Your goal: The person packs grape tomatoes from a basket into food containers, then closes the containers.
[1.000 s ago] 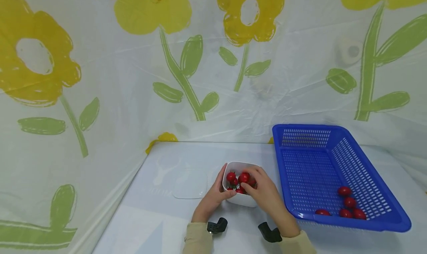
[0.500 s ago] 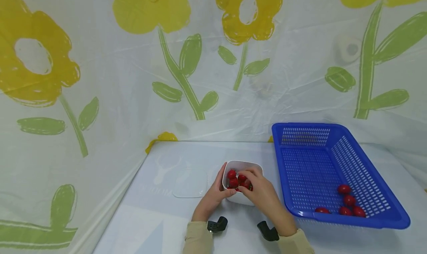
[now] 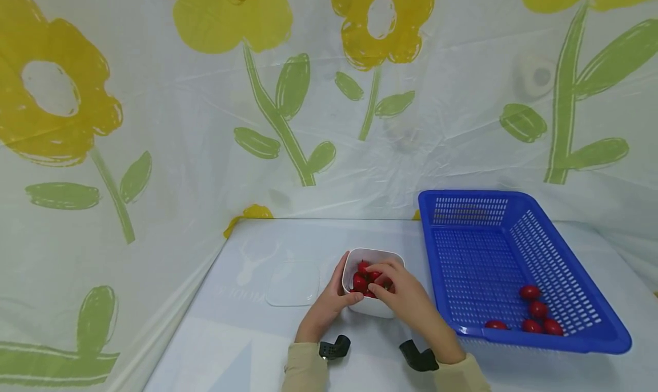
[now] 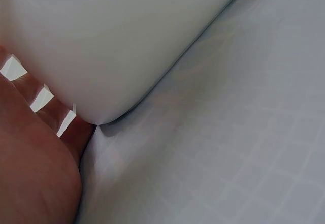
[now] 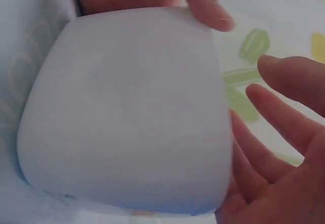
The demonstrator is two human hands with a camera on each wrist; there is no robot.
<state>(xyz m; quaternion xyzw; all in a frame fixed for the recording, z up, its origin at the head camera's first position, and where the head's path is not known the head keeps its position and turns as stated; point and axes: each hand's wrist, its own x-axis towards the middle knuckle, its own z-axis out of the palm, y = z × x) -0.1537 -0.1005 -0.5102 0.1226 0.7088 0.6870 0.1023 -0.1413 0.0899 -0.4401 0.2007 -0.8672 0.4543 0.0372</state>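
Note:
My left hand point(image 3: 326, 303) holds a small white square container point(image 3: 372, 308), thumb at the near rim and fingers along the left side. Inside lie red cherry tomatoes point(image 3: 359, 282), some partly covered by my right hand point(image 3: 408, 296). That hand reaches over the right rim, its thumb and forefinger spread among the tomatoes. In the right wrist view, the thumb and forefinger point(image 5: 279, 115) stand apart above the rim with nothing between them, while the other fingers lie along the container's side. The left wrist view shows the container's wall point(image 4: 127, 46) beside the left palm point(image 4: 40, 158).
A blue perforated basket point(image 3: 468, 266) stands at the right, with several red tomatoes point(image 3: 529, 292) near its front right corner. Left of the container, a clear flat lid point(image 3: 293, 283) lies on the white table point(image 3: 226, 318). A flower-printed curtain point(image 3: 190, 123) hangs behind.
The right hand's fingers have moved about inside the container, and the tomatoes there have shifted. The left hand keeps its hold. The basket's tomatoes stay the same.

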